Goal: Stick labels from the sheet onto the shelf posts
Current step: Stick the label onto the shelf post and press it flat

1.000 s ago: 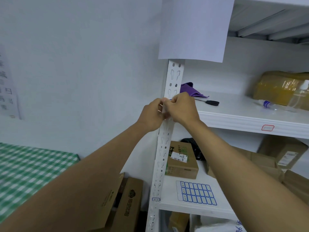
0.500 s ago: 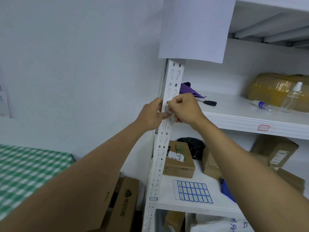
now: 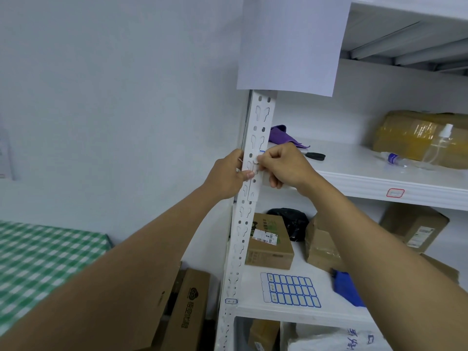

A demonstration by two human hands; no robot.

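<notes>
Shelf post (image 3: 255, 138): white, rows of punched slots. Label sheet (image 3: 290, 290): white labels, blue borders. Label on lower post (image 3: 231, 301): blue border. Shelf-edge label (image 3: 395, 193): red border. Tablecloth (image 3: 38, 259): green-white check. Cloth (image 3: 282, 135): purple. Boxes (image 3: 269, 252): brown cardboard.

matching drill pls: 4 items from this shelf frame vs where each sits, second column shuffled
Things:
1. label sheet
2. scissors
3. red-bordered label
4. purple cloth

Places:
A. front edge of the upper shelf board
B. flat on the lower shelf, in front of the cardboard boxes
C. upper shelf, right beside the post
D. upper shelf, just right of the purple cloth

Pairs: 1-B, 2-D, 3-A, 4-C
</notes>
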